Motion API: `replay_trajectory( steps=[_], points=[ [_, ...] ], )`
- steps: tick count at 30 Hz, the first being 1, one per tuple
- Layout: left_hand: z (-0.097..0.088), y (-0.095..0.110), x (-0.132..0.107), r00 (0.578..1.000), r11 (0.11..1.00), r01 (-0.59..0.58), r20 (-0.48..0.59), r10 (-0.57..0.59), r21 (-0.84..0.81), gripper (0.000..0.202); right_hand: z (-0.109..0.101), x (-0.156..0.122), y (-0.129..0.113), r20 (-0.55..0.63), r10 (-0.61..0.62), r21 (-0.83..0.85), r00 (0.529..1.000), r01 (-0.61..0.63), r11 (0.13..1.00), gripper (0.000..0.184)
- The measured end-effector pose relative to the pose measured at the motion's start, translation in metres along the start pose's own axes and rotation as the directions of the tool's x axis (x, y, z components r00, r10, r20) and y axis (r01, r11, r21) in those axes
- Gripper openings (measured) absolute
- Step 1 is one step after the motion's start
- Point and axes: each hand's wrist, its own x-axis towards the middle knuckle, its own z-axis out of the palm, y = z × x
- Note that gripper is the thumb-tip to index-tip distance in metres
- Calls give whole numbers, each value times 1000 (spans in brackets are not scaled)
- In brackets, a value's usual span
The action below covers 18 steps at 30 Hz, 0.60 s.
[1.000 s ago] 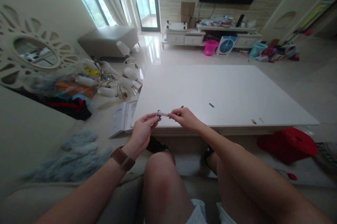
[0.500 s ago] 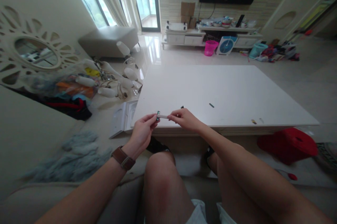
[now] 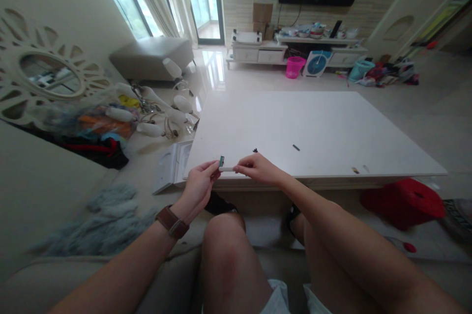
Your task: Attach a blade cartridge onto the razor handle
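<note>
My left hand [image 3: 199,184] pinches a small teal-green piece [image 3: 221,160] between thumb and fingertips. My right hand [image 3: 258,169] pinches the other end of a short white stick [image 3: 226,169] that meets that piece. Both hands hover over the near edge of the large white table [image 3: 332,122]. A brown watch strap sits on my left wrist. My bare knees are below the hands.
Small dark bits lie on the table: a black speck [image 3: 254,150], a dark sliver [image 3: 296,147] and two small pieces [image 3: 355,170] near the front right. A red stool [image 3: 403,202] stands right of the table. A white chandelier [image 3: 162,112] and clutter lie on the floor left.
The white stick and teal piece have tilted slightly and sunk a little. My right hand has slid a touch lower and rightward along the stick; both hands keep their pinch.
</note>
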Motion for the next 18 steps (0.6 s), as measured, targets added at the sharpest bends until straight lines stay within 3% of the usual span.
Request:
replay_trajectory(
  steps=[7, 14, 18],
  points=[
    [0, 2, -3, 999, 997, -28, 30, 26, 66, 35, -3, 0, 2, -94, -10, -20, 996, 8, 1000, 35],
    [1, 1, -3, 999, 995, -22, 35, 18, 99, 33, -2, 2, 5, -293, -33, -163, 955, -16, 987, 42],
    [0, 1, -2, 1000, 996, -13, 24, 11, 88, 32, 0, 2, 6, -247, -37, -155, 968, -2, 988, 41]
  ],
)
